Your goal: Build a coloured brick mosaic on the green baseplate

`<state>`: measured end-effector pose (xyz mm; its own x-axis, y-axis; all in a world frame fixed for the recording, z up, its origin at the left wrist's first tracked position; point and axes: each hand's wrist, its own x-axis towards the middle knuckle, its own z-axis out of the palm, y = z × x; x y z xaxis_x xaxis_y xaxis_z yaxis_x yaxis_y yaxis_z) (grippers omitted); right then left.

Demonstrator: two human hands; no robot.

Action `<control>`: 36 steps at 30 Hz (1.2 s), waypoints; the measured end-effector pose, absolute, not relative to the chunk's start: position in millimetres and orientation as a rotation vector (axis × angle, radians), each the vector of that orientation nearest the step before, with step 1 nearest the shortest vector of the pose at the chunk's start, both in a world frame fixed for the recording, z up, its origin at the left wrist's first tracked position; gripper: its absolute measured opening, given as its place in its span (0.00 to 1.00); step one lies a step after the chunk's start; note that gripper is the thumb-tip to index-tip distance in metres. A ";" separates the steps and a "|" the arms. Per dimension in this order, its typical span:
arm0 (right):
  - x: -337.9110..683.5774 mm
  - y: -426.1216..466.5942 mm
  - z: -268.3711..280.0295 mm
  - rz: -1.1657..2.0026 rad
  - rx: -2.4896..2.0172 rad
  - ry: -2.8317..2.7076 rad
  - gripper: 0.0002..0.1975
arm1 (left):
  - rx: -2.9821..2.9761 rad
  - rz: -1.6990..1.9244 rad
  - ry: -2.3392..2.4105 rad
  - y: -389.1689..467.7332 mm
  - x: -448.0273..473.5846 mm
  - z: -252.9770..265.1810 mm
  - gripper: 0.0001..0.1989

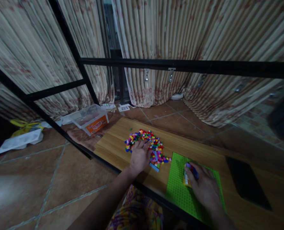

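A loose pile of small multicoloured toy bricks (157,145) lies on the wooden table. My left hand (140,156) rests palm down at the pile's near side, fingers stretched over the bricks and partly lost among them. To the right lies a green studded baseplate (177,182). On it is a small build of toy bricks (187,179), with yellow, white and purple-blue parts showing. My right hand (204,183) curls round this build from the right and hides much of it. Blue long bricks (154,167) sit at the pile's lower edge.
A clear plastic box (91,118) with an orange label stands beyond the table's left end. A dark flat slab (248,182) lies right of the baseplate. Black metal bars (180,65) cross before striped curtains (142,38). A white tray (22,140) is on the tiled floor.
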<state>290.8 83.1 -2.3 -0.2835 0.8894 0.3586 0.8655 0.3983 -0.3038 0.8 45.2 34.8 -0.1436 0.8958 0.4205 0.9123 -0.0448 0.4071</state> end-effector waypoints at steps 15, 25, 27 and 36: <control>294.0 82.6 -6.4 0.084 -1.494 -2.170 0.27 | -2.332 -0.672 -2.007 64.2 26.6 23.2 0.19; 291.2 80.8 -2.8 0.081 -1.509 -2.163 0.28 | -2.159 -0.717 -2.112 46.1 -18.5 29.0 0.13; 291.6 80.8 -3.1 0.079 -1.506 -2.168 0.28 | -2.129 -0.731 -2.122 46.9 -22.1 29.3 0.13; 293.0 81.8 -4.4 0.085 -1.517 -2.172 0.28 | -2.243 -0.716 -2.082 70.9 5.1 30.6 0.14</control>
<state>293.0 81.8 -4.4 -0.2655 0.8976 0.3519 0.8674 0.3817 -0.3193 5.1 70.9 30.6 0.0183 0.9457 0.3244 0.9452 -0.1222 0.3028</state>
